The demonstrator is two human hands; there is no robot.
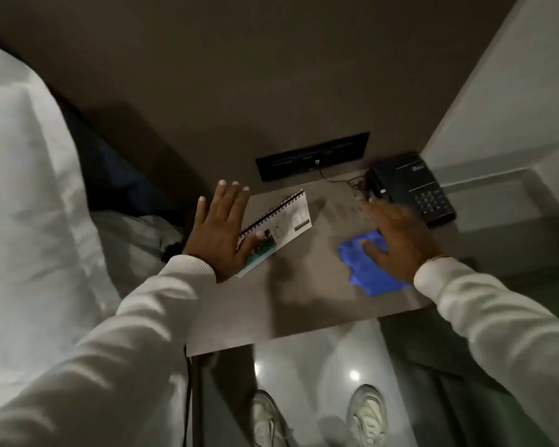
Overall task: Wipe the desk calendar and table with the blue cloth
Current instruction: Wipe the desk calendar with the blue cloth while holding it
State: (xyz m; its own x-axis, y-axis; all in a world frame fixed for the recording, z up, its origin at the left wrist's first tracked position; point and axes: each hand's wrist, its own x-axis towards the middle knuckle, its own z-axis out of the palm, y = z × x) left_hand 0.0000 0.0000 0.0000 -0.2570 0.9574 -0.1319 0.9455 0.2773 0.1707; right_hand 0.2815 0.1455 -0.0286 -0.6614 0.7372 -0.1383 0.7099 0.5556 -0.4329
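Observation:
A white spiral-bound desk calendar (284, 225) lies flat on the brown table (291, 304), at its left side. My left hand (221, 230) hovers over the calendar's left end with fingers spread; the thumb rests on the page. The blue cloth (367, 269) lies crumpled on the right part of the table. My right hand (397, 241) lies flat on top of the cloth with fingers spread, blurred by motion.
A black telephone (413, 188) stands at the table's back right corner, its cord running to a black wall panel (312, 156). A bed with white bedding (29, 204) is at the left. My shoes (367, 414) stand on glossy floor below the table's front edge.

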